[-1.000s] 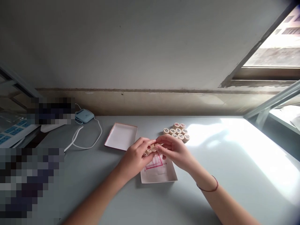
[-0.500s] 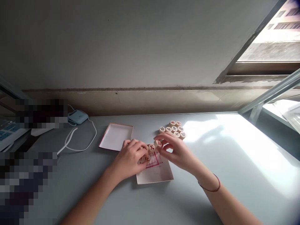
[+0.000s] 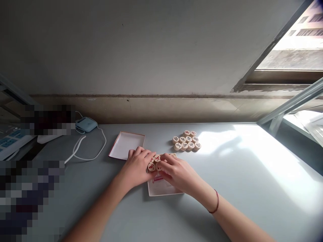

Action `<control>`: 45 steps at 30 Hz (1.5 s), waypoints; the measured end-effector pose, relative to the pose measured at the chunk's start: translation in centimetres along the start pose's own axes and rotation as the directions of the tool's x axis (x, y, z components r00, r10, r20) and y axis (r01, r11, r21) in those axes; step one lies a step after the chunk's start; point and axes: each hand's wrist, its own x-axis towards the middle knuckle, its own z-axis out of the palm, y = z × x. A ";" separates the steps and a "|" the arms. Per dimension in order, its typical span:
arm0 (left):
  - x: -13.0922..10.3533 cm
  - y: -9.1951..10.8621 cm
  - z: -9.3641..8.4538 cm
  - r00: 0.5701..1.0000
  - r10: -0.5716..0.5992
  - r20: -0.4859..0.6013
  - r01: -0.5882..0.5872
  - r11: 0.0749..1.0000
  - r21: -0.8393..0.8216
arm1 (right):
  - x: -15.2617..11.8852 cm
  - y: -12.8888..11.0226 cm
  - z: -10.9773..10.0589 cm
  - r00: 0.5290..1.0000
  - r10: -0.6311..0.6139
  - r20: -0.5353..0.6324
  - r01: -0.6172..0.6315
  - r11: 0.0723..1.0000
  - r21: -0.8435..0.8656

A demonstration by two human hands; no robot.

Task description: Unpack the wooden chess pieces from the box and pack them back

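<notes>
An open shallow white box point(image 3: 165, 190) stands on the grey table, with several round wooden pieces point(image 3: 151, 167) bearing red characters along its far side. My left hand point(image 3: 138, 166) rests over the box's left edge, its fingers spread beside the pieces and its thumb near the front row. With bent fingers and thumb, my right hand point(image 3: 174, 169) grips a round piece point(image 3: 158, 166) in the front row, partly hidden by the fingers. Red lines show on the box floor below them.
Stacked round pieces point(image 3: 187, 140) stand behind the box to the right. A white box lid point(image 3: 127, 145) lies at the back left. Farther left are a light blue device point(image 3: 86, 124), white cables and a power strip point(image 3: 11, 141).
My right hand has moved left and nearer, from the box's far right corner to the front row of pieces. My left hand has shifted slightly left, uncovering more pieces.
</notes>
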 end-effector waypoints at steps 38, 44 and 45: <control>0.1 3.5 0.7 0.964 0.050 -0.259 -0.164 0.883 -0.440 | 0.3 0.4 -5.0 0.925 0.340 0.172 -0.360 0.633 0.686; 0.3 3.0 0.5 0.961 0.038 -0.275 -0.158 0.889 -0.429 | -0.3 1.8 -4.5 0.912 0.390 0.130 -0.334 0.519 0.787; 0.3 2.9 0.4 0.960 0.021 -0.280 -0.143 0.895 -0.423 | -0.5 2.3 -4.6 0.901 0.422 0.104 -0.334 0.517 0.788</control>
